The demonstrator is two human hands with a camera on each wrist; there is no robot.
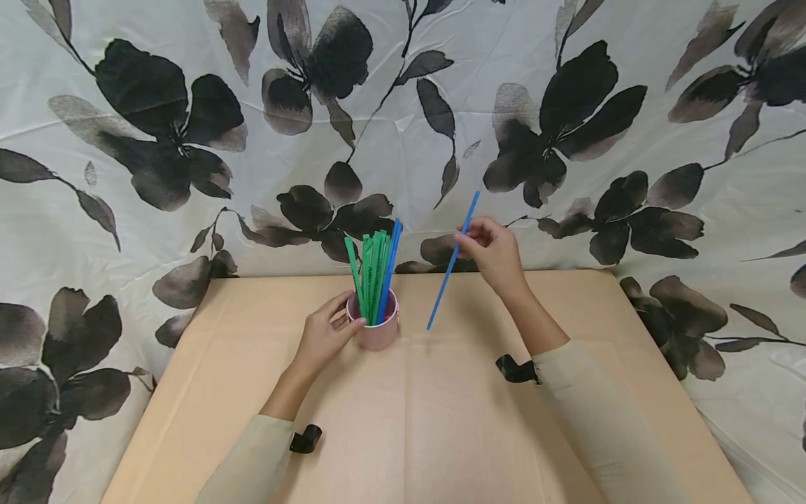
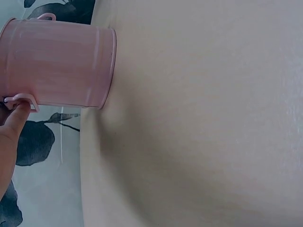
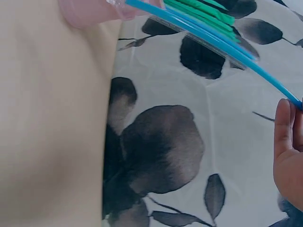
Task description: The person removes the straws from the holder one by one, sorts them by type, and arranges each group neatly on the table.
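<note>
A small pink bucket point(image 1: 379, 336) stands near the table's far edge, with several green sticks point(image 1: 373, 269) and blue straws point(image 1: 390, 266) leaning in it. My left hand point(image 1: 324, 332) holds the bucket from its left side, thumb across the front; in the left wrist view a finger touches the small side handle point(image 2: 23, 98). To the right of the bucket, my right hand point(image 1: 494, 255) pinches a blue straw point(image 1: 443, 287) above its middle. That straw is raised and slanted, its lower end toward the bucket. In the right wrist view it passes in front of the bucket.
The tan table point(image 1: 466, 434) extends toward me from the bucket. Behind it hangs a white cloth point(image 1: 390, 154) printed with dark flowers. Black wrist cameras point(image 1: 516, 369) sit at both sleeves.
</note>
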